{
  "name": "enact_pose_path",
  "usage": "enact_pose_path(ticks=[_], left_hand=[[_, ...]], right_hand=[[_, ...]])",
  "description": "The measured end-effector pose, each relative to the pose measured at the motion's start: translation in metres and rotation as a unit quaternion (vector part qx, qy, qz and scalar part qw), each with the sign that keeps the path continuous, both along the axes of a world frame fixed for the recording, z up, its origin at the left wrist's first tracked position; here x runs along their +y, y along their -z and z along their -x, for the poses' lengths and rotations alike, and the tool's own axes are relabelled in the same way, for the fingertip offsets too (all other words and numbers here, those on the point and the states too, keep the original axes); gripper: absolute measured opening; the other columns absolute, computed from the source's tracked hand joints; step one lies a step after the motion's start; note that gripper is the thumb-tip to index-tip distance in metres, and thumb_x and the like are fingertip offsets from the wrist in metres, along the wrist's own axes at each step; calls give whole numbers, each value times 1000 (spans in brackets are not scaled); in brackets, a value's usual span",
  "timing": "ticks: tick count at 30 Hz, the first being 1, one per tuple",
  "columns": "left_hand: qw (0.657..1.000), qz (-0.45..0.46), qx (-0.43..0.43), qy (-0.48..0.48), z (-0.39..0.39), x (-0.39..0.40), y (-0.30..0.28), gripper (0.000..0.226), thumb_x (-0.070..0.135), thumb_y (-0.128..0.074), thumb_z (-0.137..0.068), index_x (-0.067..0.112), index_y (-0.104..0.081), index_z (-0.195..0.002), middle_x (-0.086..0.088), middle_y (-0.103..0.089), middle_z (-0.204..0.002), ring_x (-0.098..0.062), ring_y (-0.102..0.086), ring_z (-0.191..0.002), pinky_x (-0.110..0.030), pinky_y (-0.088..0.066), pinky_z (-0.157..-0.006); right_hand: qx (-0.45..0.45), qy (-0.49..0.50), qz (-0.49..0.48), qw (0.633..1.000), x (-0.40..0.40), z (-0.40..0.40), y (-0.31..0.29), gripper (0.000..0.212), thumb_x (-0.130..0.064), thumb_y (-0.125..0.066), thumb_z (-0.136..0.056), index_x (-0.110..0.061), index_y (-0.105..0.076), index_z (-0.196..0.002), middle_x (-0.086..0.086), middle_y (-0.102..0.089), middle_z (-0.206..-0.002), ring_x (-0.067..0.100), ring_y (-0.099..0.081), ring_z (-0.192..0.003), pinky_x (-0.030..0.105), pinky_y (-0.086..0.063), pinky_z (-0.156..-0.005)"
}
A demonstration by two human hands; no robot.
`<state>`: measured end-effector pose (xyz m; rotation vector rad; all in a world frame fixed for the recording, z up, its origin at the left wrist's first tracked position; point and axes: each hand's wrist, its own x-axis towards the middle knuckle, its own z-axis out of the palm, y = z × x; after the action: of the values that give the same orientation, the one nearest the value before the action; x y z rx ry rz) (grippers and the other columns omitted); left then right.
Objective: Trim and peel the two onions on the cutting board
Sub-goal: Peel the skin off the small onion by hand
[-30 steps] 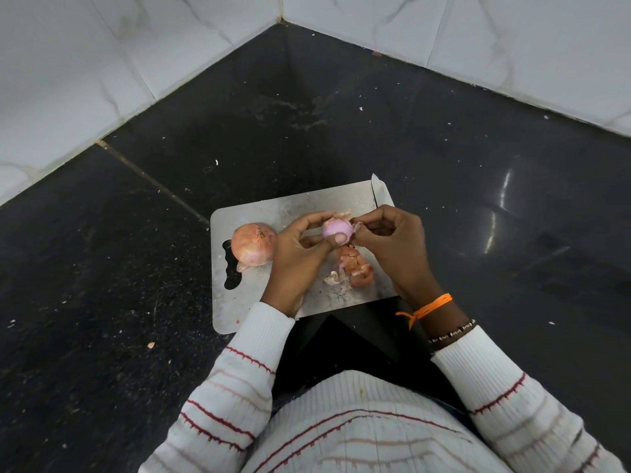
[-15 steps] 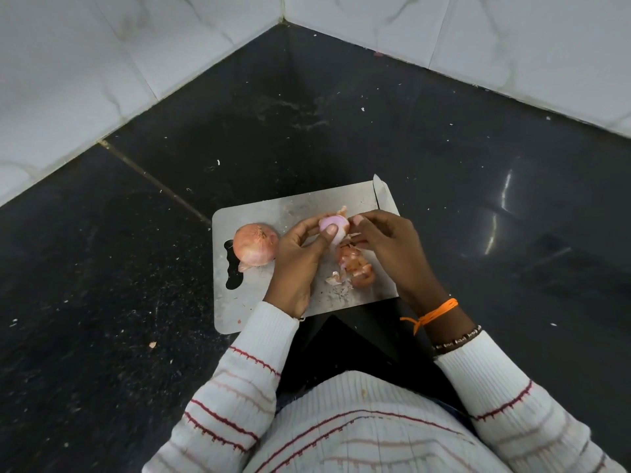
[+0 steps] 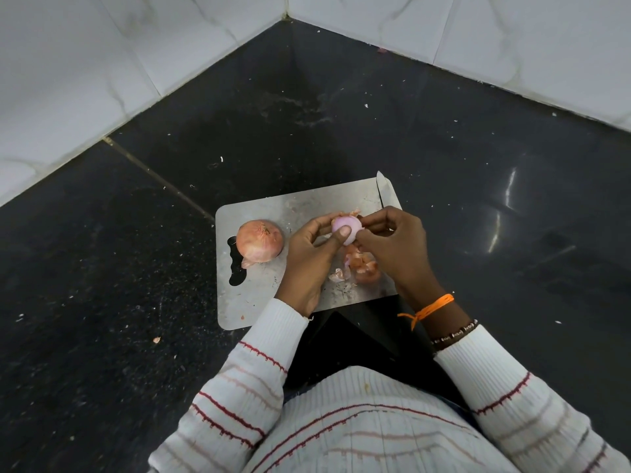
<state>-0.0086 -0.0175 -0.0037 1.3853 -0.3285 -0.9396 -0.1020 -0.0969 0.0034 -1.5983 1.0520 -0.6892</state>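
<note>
Peeling in progress: left hand (image 3: 309,257) and right hand (image 3: 396,247) are both still pinching the peeled onion (image 3: 346,228), now raised slightly above the cutting board (image 3: 259,302).
Loose skins (image 3: 362,268) are lying beneath; the unpeeled onion (image 3: 260,240) is sitting near the board's left edge; a knife (image 3: 384,192) is lying along its far right corner.

Both hands raised together, left hand (image 3: 312,254) and right hand (image 3: 396,244) fingers curled, pinching

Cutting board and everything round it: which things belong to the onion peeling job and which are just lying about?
Part of the job:
- pale pink, mostly peeled onion, held by left hand and right hand
- unpeeled orange-brown onion
- steel cutting board
- knife blade at the board's far corner
- heap of loose onion skins

Just lying about:
- pale scraps on the black stone surface
- white marble wall tiles
</note>
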Motion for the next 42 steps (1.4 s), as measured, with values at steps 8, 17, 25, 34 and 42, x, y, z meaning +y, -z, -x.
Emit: enact_pose_path(ticks=[8,17,25,34,42], left_hand=[[999,14,46,-25,-3,-1,3,23,16,-66,-85,13,-66,-108,-10,-68,-114,-24,-65,-108,-38,-53,-90],[998,16,48,-42,-2,-2,0,31,16,-71,-79,15,-65,-109,-6,-67,-116,-21,-64,-108,-33,-54,-84],[993,44,107,-12,-5,1,-4,27,2,-60,-87,15,-63,-110,-9,-66,-116,-21,-65,-107,-23,-57,-76],[997,43,59,-28,-9,3,-7,32,3,-70,-79,16,-65,-108,-7,-68,-115,-23,-63,-111,-40,-51,-95],[999,3,-48,-20,-9,5,-4,45,2,-78,-72,18,-64,-112,-6,-68,-114,-21,-65,-108,-46,-52,-94]], right_hand=[[-56,-1,-44,997,1,-1,5,10,-22,-63,-84,-17,-71,-86,0,-72,-84,20,-69,-83,48,-56,-81],[-45,-6,3,999,4,-1,0,4,-14,-71,-80,-11,-69,-81,4,-71,-80,19,-69,-75,36,-58,-74],[-57,9,-4,998,3,0,4,4,-5,-70,-75,-6,-67,-74,9,-71,-77,24,-70,-72,37,-58,-71],[-25,-1,-5,1000,-4,2,12,15,1,-70,-77,-13,-66,-75,-1,-69,-81,10,-67,-75,27,-57,-69],[-37,-33,-12,999,-1,0,2,10,-21,-62,-87,-27,-70,-88,-7,-72,-88,13,-69,-87,43,-56,-84]])
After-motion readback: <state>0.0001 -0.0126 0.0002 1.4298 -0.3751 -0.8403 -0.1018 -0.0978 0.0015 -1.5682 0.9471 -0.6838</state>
